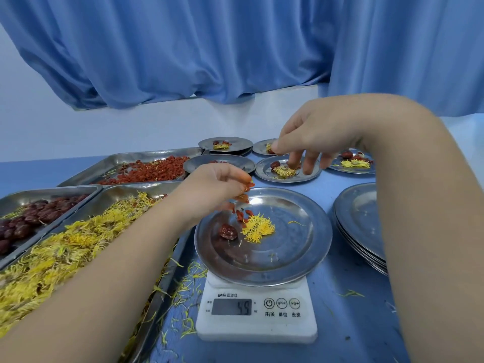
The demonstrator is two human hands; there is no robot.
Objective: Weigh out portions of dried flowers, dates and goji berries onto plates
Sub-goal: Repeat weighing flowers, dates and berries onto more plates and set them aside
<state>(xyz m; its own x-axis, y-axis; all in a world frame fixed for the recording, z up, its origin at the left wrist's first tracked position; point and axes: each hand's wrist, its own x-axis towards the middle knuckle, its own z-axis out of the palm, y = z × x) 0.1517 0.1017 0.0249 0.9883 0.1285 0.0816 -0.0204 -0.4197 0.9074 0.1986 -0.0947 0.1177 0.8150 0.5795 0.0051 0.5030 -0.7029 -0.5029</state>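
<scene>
A steel plate (293, 260) sits on a white digital scale (258, 313) at centre. On it lie one dried date (228, 231), a yellow dried flower (258, 228) and a few goji berries (242, 214). My left hand (212, 191) hovers over the plate's left rim, its fingers curled round more goji berries, some of them falling. My right hand (311, 142) reaches over a filled plate (264, 171) behind the scale, fingers spread and pointing down at it; what they hold, if anything, is hidden.
Three steel trays stand at left: goji berries (146, 171), dates (28, 218), yellow flowers (60, 247). Several filled plates (225, 144) line the back. A stack of empty plates (364, 226) is at right. Loose petals litter the blue table (348, 310).
</scene>
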